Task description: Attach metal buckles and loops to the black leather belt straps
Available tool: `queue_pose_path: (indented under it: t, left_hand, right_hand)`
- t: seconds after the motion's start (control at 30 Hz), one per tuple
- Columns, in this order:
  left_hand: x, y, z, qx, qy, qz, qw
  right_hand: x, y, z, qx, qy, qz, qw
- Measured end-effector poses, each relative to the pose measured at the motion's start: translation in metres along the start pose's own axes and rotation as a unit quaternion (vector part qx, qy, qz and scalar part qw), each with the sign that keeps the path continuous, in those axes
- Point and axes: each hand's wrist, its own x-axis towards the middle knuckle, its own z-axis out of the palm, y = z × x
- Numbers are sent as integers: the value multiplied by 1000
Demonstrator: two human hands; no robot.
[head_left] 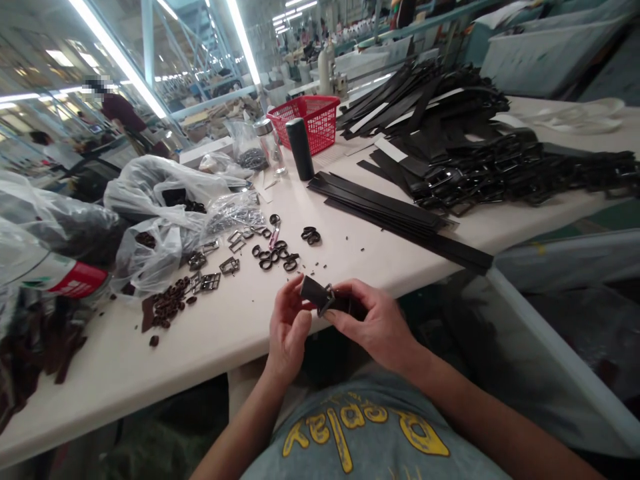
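Just off the table's front edge, a dark belt (314, 291) with a metal buckle (327, 300) is held between my two hands. My right hand (377, 323) pinches the belt at the buckle, its thumb below and fingers above. Curled around the strap's short end is my left hand (289, 327); its fingertips are partly hidden behind the strap. On the table beyond lie several black belt loops (275, 255), with a smaller bunch of loops (311, 235) to their right. Loose buckles (207, 283) and a heap of brown loops (173, 303) are to the left.
Long black straps (390, 213) lie at the right, before a large pile of belts (465, 173). A red basket (320, 123), a dark bottle (300, 150) and a clear jar (270, 147) stand behind. Plastic bags (150, 187) crowd the left. A person (123, 110) is in the background.
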Motion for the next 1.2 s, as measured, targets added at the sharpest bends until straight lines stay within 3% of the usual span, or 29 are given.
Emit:
queue_pose_path:
  t: [0.1, 0.23, 0.37, 0.53, 0.73, 0.83, 0.9, 1.03, 1.2]
  left_hand:
    - [-5, -7, -3, -17, -42, -117, 992]
    - [-3, -1, 0, -67, -30, -200, 977]
    - [1, 6, 8, -142, -1, -227, 963]
    - [-1, 2, 18, -167, 42, -202, 964]
    - [-5, -7, 32, -157, 125, -130, 971]
    - [-6, -10, 33, -136, 160, -103, 972]
    - [-5, -11, 30, -137, 150, -97, 974]
    - [-2, -9, 20, -144, 108, -101, 979]
    - [7, 3, 4, -186, 121, -133, 966]
  right_hand:
    - [-4, 1, -4, -190, 45, -102, 975]
    - [-8, 7, -3, -310, 50, -179, 932]
    - [-10, 13, 0, -390, 56, -212, 894]
    - [-9, 17, 4, -438, 64, -227, 868]
    - [-7, 19, 7, -412, 71, -221, 881]
    - [-6, 20, 8, -362, 62, -182, 912]
    - [-6, 20, 8, -312, 49, -136, 939]
    - [-7, 17, -1, -243, -30, -33, 969]
    - [-9, 14, -20, -128, -174, 30, 976]
